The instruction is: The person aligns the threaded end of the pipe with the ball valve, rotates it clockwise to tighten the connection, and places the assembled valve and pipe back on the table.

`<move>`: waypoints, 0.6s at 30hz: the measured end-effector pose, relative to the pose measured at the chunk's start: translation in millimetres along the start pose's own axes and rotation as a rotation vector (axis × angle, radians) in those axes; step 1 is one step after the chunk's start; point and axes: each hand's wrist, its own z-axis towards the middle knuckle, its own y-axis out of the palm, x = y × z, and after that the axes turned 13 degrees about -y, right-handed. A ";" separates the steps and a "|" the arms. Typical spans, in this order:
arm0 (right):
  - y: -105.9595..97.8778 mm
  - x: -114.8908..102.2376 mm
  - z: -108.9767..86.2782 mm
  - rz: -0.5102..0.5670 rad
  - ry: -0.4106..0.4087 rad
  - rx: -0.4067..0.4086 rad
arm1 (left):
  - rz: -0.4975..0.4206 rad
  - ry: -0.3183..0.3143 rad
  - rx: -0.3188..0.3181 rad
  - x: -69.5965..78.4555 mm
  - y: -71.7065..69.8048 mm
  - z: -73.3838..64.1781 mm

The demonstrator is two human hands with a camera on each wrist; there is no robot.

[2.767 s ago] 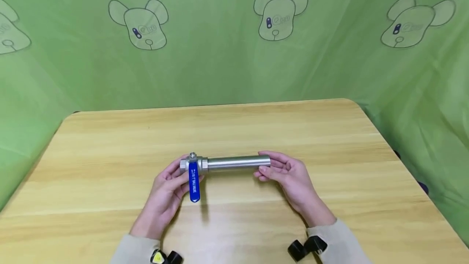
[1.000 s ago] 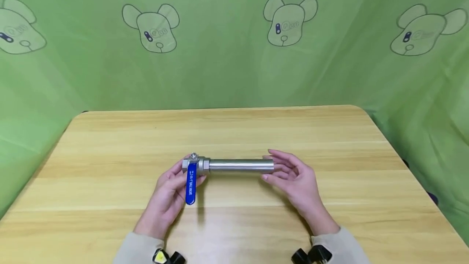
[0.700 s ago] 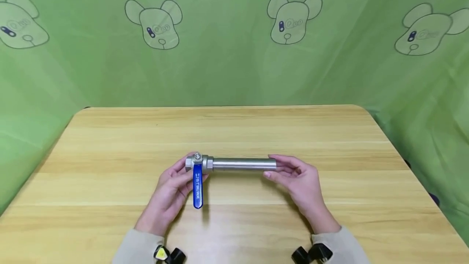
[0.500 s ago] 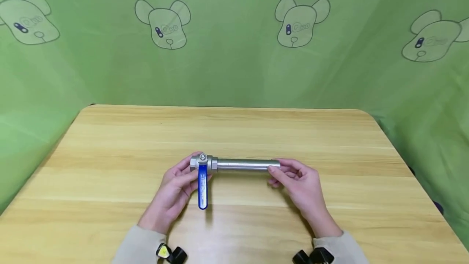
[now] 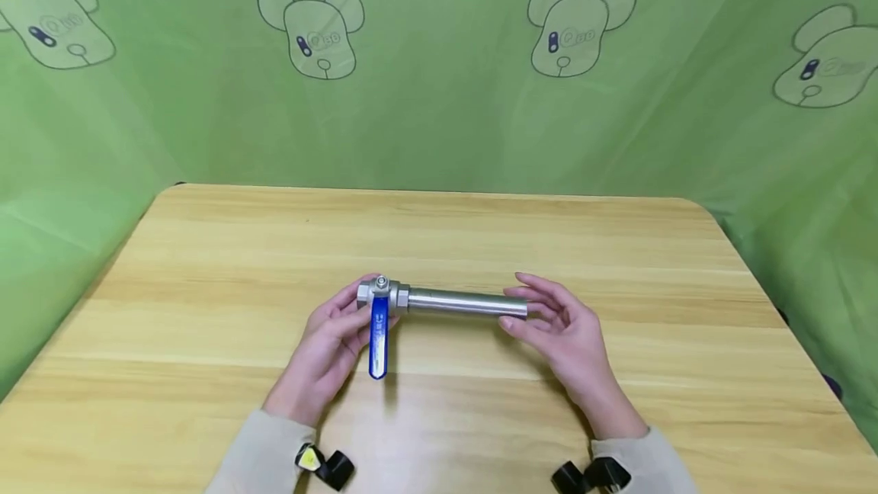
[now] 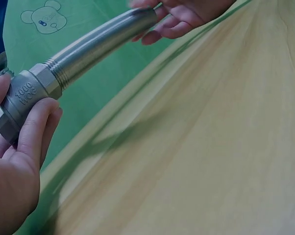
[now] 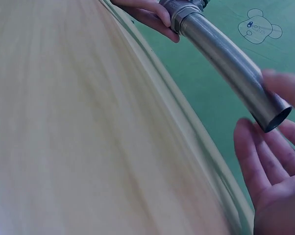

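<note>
A steel ball valve (image 5: 392, 297) with a blue lever handle (image 5: 379, 338) is gripped by my left hand (image 5: 328, 353), above the table. The lever points toward me. From the valve's right side runs a smooth steel pipe (image 5: 466, 302), tilted slightly down to the right; some thread (image 6: 58, 73) shows where it enters the valve in the left wrist view. My right hand (image 5: 576, 345) is loosely spread about the pipe's free end, the fingers fairly straight and the thumb close to it. In the right wrist view the hollow pipe end (image 7: 278, 119) shows; whether the thumb touches is unclear.
A light wood-grain table (image 5: 206, 288) lies under both hands. Green cloth (image 5: 439, 97) with printed bear heads hangs behind it and at both sides. Black wrist devices (image 5: 336, 469) sit on the sleeves.
My right fingers pinched the pipe end, spread, closed again and are now loosened once more. The left hand keeps its grip on the valve. The pipe now tilts down to the right.
</note>
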 end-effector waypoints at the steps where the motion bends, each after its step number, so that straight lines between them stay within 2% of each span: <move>1: -0.5 0.7 -1.2 0.018 -0.009 -0.001 | -0.002 0.001 -0.002 -1.3 -0.2 -0.5; 4: -0.9 0.7 -3.4 0.048 0.008 0.017 | -0.008 0.001 -0.010 -3.9 -0.1 -2.2; 10: -2.1 -3.2 -4.1 0.034 0.108 0.046 | 0.008 0.007 -0.008 -4.0 2.6 -4.6; 18: -0.3 -5.0 -2.0 -0.093 0.178 0.071 | 0.030 0.018 -0.027 -4.2 4.7 -5.5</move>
